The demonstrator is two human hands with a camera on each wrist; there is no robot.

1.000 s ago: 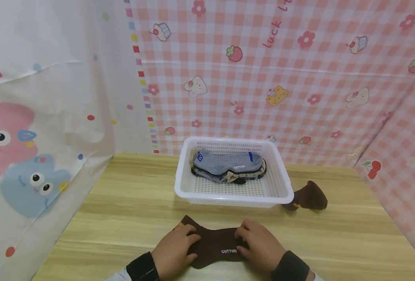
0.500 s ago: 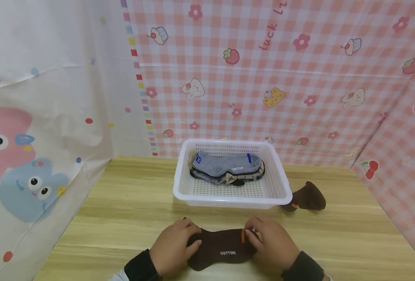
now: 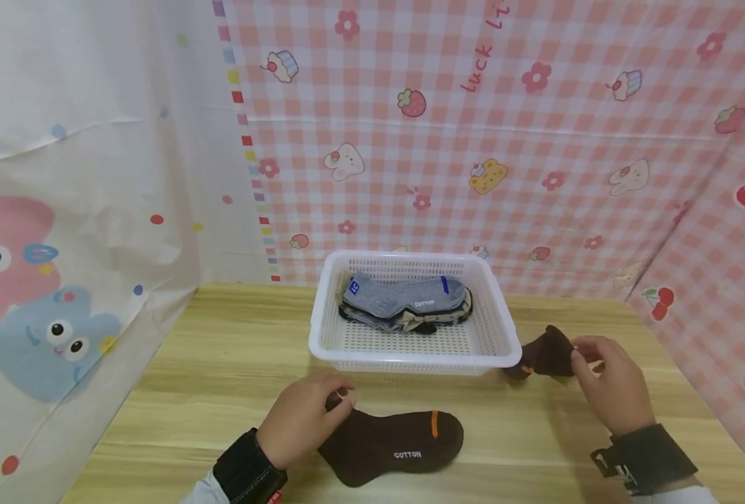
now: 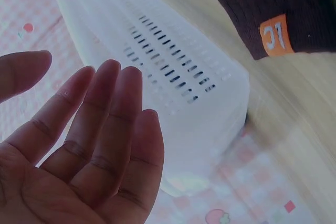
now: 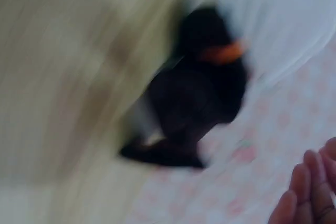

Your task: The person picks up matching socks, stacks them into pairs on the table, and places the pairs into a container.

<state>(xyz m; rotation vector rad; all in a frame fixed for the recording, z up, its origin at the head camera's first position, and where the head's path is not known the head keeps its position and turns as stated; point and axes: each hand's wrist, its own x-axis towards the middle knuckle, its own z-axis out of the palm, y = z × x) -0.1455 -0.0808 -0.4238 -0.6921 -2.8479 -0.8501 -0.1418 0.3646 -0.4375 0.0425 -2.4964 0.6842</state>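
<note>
A dark brown sock [image 3: 385, 437] lies flat at the front of the table, with white COTTON lettering and an orange stripe at the toe. Over its cuff end at the left is my left hand [image 3: 303, 423]; the left wrist view has its fingers loosely bent, apart from the sock with its orange tag [image 4: 275, 35]. A second brown sock [image 3: 550, 353] sits bunched up against the basket's right front corner. My right hand [image 3: 617, 392] is at its cuff, fingertips beside the fabric. In the blurred right wrist view, the extended fingers [image 5: 302, 187] appear clear of that sock.
Behind the flat sock stands a white plastic basket [image 3: 410, 360] with perforated sides. Several folded socks [image 3: 394, 297] are stacked in it, a grey-blue one on top. The wood-grain table [image 3: 221, 364] meets patterned cloth walls at the back and sides.
My right hand has left the flat sock's toe and moved right and back to the bunched sock. The left hand has shifted slightly left and away from the flat sock's middle.
</note>
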